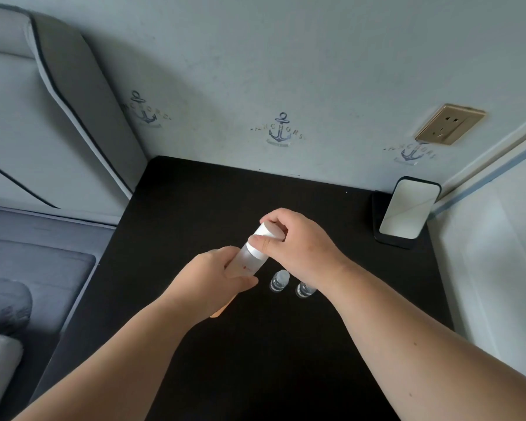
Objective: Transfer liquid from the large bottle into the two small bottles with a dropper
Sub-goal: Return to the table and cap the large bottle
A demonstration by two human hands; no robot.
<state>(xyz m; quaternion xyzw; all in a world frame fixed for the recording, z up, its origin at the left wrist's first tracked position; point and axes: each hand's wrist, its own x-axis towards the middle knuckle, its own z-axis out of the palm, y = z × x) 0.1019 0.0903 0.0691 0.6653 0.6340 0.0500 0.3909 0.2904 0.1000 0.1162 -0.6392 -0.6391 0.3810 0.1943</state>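
Note:
The large frosted bottle is tilted over the black table. My left hand grips its body from below and to the left. My right hand grips its white cap from above with thumb and fingers. Two small clear bottles stand side by side just right of the large one: one in full view, the other partly hidden under my right wrist. An orange tip pokes out under my left wrist; I cannot tell what it belongs to.
A phone leans on a dark stand at the table's back right, near the wall. A wall socket is above it. A grey bed with a padded headboard borders the table's left side.

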